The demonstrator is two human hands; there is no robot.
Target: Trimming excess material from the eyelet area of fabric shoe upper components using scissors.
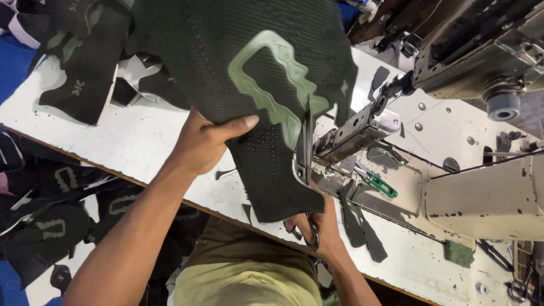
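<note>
My left hand (205, 141) grips a large piece of dark green knitted fabric (243, 68) with a pale green rubbery outline shape (277, 85) on it, and holds it up over the white worktable (141, 141). My right hand (317, 226) holds metal scissors (306, 164) by their handles. The blades point upward along the fabric's right edge, next to the pale green shape. The fabric's lower flap hangs over part of my right hand.
A sewing machine (487, 192) stands at the right, with a metal arm (357, 130) near the scissors. Green-handled snips (378, 182) and dark fabric offcuts (362, 226) lie on the table. More dark fabric pieces (79, 56) are piled at the upper left and on the floor (51, 226).
</note>
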